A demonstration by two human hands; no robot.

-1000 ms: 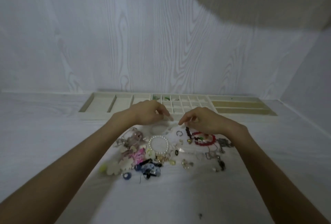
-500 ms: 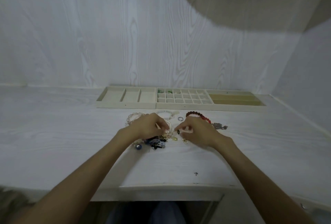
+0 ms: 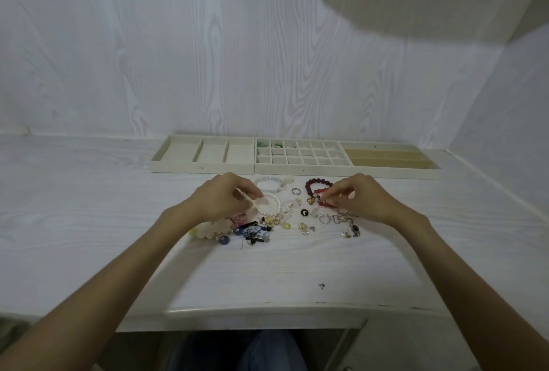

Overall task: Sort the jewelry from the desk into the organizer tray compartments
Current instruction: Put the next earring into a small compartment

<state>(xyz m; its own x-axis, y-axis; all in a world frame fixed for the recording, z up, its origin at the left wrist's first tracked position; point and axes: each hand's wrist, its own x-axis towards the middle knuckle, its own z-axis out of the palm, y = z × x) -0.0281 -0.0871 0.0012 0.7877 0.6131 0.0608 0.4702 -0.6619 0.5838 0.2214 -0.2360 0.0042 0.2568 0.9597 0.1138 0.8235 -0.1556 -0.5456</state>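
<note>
Jewelry pile (image 3: 279,216) lies loose on the desk (image 3: 89,222), just near of the organizer tray (image 3: 294,169), which stands along the far wall. Left hand (image 3: 221,197) hovers over the pile's left part beside a white pearl bracelet (image 3: 271,203), fingers curled together; whether they hold anything cannot be told. Right hand (image 3: 361,197) pinches at a small piece by the red bead bracelet (image 3: 319,188) (item too small to identify). Two green pieces (image 3: 269,144) sit in the tray's far small compartments.

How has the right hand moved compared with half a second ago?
Yes. The right hand has moved right, along the organizer tray, uncovering the dark red bracelet.
</note>
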